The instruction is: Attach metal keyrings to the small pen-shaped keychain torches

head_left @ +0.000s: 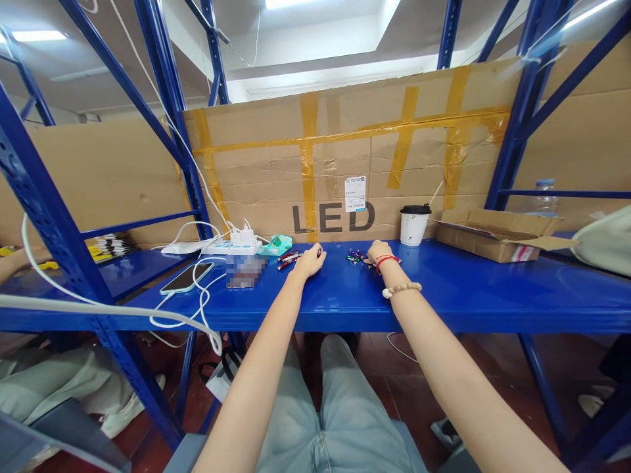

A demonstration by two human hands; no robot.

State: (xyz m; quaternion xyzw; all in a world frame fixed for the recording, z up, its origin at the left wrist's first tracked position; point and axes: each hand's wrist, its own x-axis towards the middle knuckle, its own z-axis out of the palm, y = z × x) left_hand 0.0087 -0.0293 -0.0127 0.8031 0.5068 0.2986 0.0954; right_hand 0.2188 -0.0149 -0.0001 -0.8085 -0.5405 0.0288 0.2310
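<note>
My left hand (310, 261) is closed above the blue shelf top, and a dark bit of something small shows at its fingers. Just left of it lie several short, dark red, shiny stick-like pieces (288, 260), too small to name. My right hand (379, 252), with a red cord and a beaded bracelet on the wrist, is curled at the edge of a little pile of shiny green, blue and purple pieces (353, 256). What its fingers pinch is hidden.
A white paper cup (413, 226) with a black lid stands beyond my right hand, beside an open cardboard box (495, 235). To the left are a power strip (231, 247), a green packet (277, 245), a phone (187, 278) and loose white cables. Cardboard (256, 177) walls the back.
</note>
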